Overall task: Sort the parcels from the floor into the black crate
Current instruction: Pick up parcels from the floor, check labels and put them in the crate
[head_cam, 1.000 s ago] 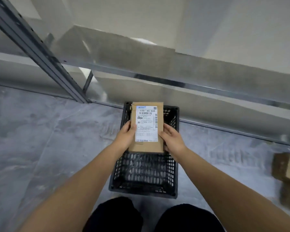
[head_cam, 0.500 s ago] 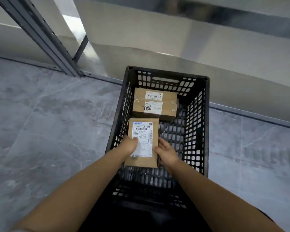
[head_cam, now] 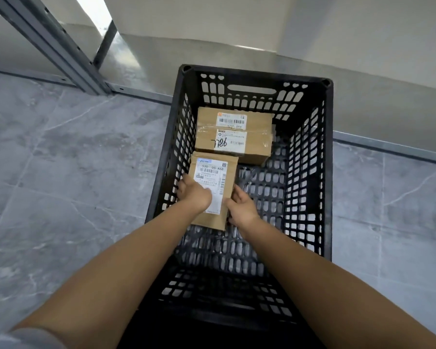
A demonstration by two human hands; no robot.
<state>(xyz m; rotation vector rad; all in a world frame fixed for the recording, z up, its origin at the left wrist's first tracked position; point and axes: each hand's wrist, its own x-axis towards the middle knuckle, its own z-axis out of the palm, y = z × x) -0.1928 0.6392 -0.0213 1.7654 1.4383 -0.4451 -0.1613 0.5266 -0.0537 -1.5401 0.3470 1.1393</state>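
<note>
Lighting: soft, even, indoor, moderately bright. Glare: one blown-out bright patch (head_cam: 93, 11), upper left. Shadows: faint, deepest inside the near end of the black crate (head_cam: 252, 76). Focus: slightly soft overall. Distortion: wide-angle bowing at the edges.

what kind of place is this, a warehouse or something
Probably a parcel depot or stockroom: a barcode-labelled flat parcel and a taped box in a black crate, a metal racking upright by the wall, and a bare grey floor.
</note>
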